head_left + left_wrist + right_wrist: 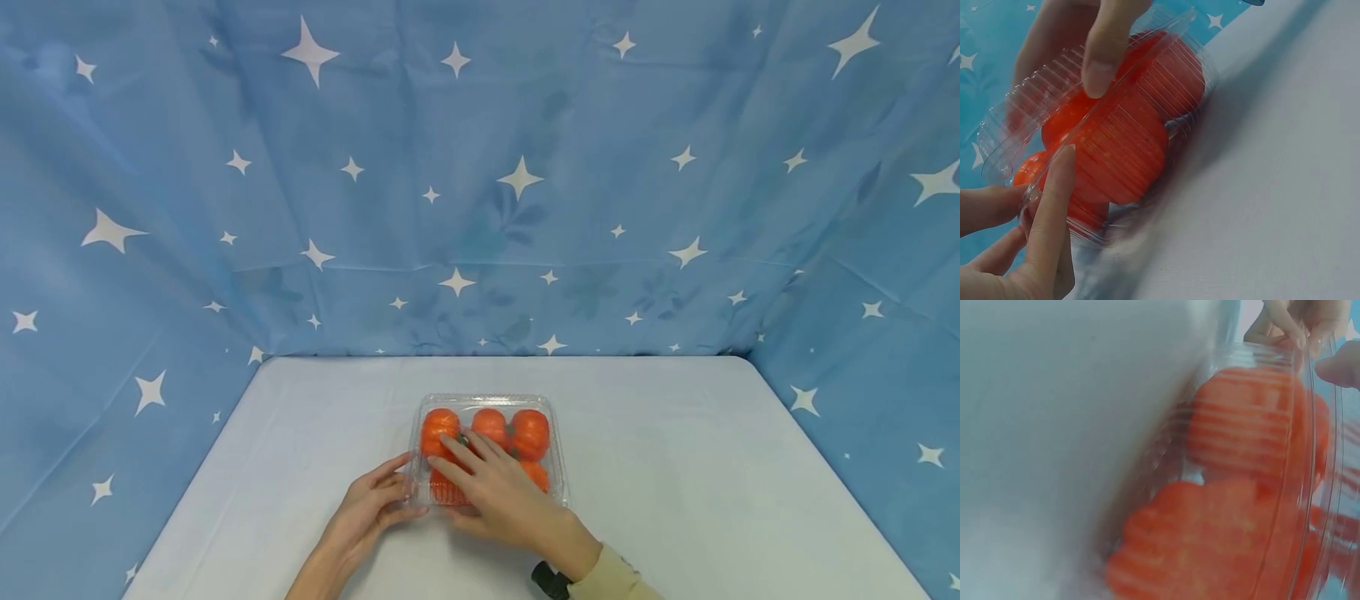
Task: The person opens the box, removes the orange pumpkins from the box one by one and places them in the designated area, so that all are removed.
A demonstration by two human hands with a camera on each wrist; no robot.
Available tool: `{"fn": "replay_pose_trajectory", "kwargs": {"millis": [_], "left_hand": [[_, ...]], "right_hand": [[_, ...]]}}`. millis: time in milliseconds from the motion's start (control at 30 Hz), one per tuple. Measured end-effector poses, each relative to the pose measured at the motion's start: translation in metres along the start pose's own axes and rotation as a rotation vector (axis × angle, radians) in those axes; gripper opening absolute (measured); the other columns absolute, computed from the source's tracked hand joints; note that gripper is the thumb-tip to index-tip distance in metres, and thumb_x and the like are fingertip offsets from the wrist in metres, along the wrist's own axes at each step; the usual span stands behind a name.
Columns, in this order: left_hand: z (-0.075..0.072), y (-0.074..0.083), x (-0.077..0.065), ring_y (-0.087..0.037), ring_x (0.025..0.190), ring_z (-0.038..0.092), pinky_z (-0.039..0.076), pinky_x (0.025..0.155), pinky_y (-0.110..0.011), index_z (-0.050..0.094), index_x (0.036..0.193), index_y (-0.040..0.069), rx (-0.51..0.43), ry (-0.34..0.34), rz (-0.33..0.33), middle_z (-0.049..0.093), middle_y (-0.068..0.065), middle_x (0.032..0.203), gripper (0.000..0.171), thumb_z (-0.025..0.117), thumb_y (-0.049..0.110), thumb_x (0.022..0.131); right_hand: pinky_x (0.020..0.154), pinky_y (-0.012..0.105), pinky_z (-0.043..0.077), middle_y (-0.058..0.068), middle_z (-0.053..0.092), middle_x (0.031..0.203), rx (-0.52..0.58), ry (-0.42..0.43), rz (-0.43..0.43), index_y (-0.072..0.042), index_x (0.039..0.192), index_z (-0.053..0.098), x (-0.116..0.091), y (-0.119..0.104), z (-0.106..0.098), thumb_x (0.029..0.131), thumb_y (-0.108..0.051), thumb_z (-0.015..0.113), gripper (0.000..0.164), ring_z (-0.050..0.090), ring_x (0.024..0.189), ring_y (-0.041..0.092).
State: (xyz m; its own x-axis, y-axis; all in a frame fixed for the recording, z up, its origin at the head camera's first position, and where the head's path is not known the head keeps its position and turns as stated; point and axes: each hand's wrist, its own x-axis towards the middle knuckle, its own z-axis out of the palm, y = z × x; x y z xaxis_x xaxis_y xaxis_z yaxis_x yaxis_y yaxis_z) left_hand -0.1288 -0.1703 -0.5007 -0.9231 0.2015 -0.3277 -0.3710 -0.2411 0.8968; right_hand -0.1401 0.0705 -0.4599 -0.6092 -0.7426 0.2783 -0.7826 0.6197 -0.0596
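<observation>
A clear plastic clamshell box stands on the table, holding several orange-red, ribbed, pumpkin-like fruits with green stems. At the box's left side, my left hand pinches the rim near the front corner; its fingers show close up in the left wrist view. My right hand lies across the lid with its fingers spread and fairly straight. Its thumb touches the rim along the front edge. The lid lies over the fruits; whether it is fastened I cannot tell. Some fruits are partly hidden beneath the right hand.
A white table extends around the box on all sides. Blue curtains with white stars hang behind the table and along both sides. A dark wrist device sits by the right sleeve.
</observation>
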Motion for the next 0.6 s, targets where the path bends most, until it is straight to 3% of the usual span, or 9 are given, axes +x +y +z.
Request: {"fn": "replay_pose_trajectory", "kwargs": {"millis": [400, 600], "left_hand": [[0.003, 0.003, -0.002, -0.013, 0.097, 0.057, 0.061, 0.092, -0.044, 0.030, 0.156, -0.008, -0.001, 0.021, -0.002, 0.055, -0.004, 0.104, 0.067, 0.061, -0.001, 0.097], [0.001, 0.004, -0.001, -0.013, 0.097, 0.056, 0.060, 0.093, -0.045, 0.029, 0.157, -0.008, 0.002, 0.011, -0.012, 0.054, -0.004, 0.103, 0.068, 0.060, -0.001, 0.097]], "right_hand": [[0.113, 0.049, 0.047, 0.005, 0.053, 0.154, 0.028, 0.056, -0.037, -0.023, 0.148, 0.056, -0.023, 0.017, -0.002, 0.086, -0.035, 0.081, 0.068, 0.050, 0.142, 0.030], [0.115, 0.050, 0.045, 0.003, 0.050, 0.157, 0.092, 0.027, -0.010, -0.027, 0.152, 0.052, -0.035, 0.027, -0.005, 0.086, -0.029, 0.080, 0.072, 0.046, 0.146, 0.029]]}}
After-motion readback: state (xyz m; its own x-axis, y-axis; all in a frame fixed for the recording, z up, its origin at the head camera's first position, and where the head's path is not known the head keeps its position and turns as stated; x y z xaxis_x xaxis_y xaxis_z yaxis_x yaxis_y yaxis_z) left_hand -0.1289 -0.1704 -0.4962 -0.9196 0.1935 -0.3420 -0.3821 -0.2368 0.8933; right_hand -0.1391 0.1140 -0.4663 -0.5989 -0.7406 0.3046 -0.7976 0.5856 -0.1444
